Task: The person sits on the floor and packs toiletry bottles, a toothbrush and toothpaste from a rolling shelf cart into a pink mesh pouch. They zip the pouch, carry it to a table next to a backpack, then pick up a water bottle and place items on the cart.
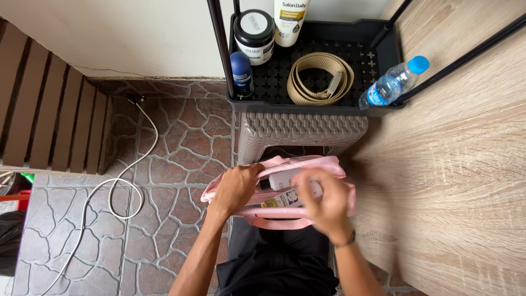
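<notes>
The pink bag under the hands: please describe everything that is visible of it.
The pink bag is soft, fabric-like, with rounded edges and a pink handle strap at its near side. It lies open in front of a woven grey-brown stool. The left hand grips its left rim; the blurred right hand is over the opening, where white bottles show.

The right hand (324,204) is showing motion blur, fingers indistinct. It is covering much of the pink bag's (329,167) contents. The white bottle (289,19) is being cut off by the top edge. The white cable (118,181) is running off the bottom edge.
</notes>
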